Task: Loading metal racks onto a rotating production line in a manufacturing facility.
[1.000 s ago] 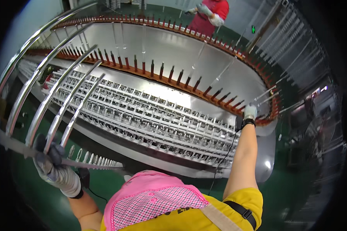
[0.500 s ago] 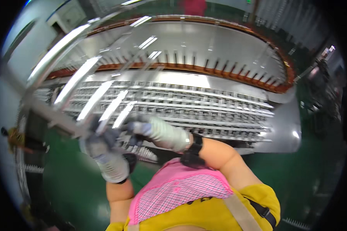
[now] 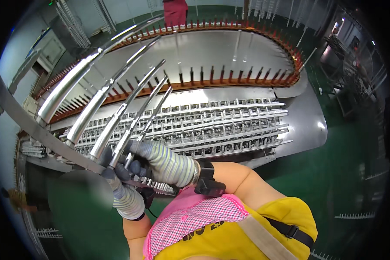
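Note:
Several long, shiny, tapered metal rods [image 3: 89, 108] stand slanted on a curved flat metal bar [image 3: 47, 141] at the left. My left hand [image 3: 123, 195], in a striped glove with dark fingers, is closed round the bar at the rods' lower ends. Gloved the same way, my right hand [image 3: 162, 162] has its fingers curled at the base of the nearest rods; the fingertips are partly hidden. Just below the right hand is a toothed metal strip [image 3: 160, 186].
Ahead stands a metal table [image 3: 305, 123] with rows of silver racks [image 3: 190, 125] on it. Behind runs an oval track [image 3: 212, 82] with upright dark pins round a metal panel. A person in red [image 3: 175, 13] stands at the far side. The floor [image 3: 281, 186] is green.
The view has swung and become sharp, so the rods now stand out clearly. Both hands remain together at the rods' lower ends, and the table appears slightly higher and further left.

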Tool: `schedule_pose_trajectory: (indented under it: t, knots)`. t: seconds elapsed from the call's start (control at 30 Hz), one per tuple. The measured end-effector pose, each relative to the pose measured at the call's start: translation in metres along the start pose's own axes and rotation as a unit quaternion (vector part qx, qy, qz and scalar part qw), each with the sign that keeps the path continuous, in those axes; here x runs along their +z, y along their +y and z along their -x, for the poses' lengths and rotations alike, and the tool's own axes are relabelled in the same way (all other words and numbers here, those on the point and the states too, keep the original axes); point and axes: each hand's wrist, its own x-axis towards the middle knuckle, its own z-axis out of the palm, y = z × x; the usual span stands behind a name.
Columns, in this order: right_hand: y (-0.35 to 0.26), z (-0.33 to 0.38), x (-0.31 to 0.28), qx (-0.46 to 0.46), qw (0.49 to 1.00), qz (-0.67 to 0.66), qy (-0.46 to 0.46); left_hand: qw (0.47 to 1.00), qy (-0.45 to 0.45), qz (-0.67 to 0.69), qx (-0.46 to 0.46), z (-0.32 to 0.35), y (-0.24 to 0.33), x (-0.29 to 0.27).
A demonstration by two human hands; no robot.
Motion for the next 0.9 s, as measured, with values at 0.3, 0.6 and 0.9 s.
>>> schedule_pose_trajectory:
  t: [0.3, 0.6, 0.9]
  knots:
    - [-0.025, 0.028, 0.017, -0.05, 0.998, 0.044, 0.018, 0.999, 0.021, -0.009, 0.033, 0.017, -0.009, 0.018]
    - [-0.078, 0.024, -0.065, -0.289, 0.935, 0.184, 0.09, 0.996, 0.039, -0.025, 0.071, 0.025, -0.018, 0.036]
    - [-0.261, 0.14, -0.264, -0.469, 0.582, 0.365, 0.555, 0.975, 0.142, -0.127, 0.118, 0.014, 0.0, -0.012]
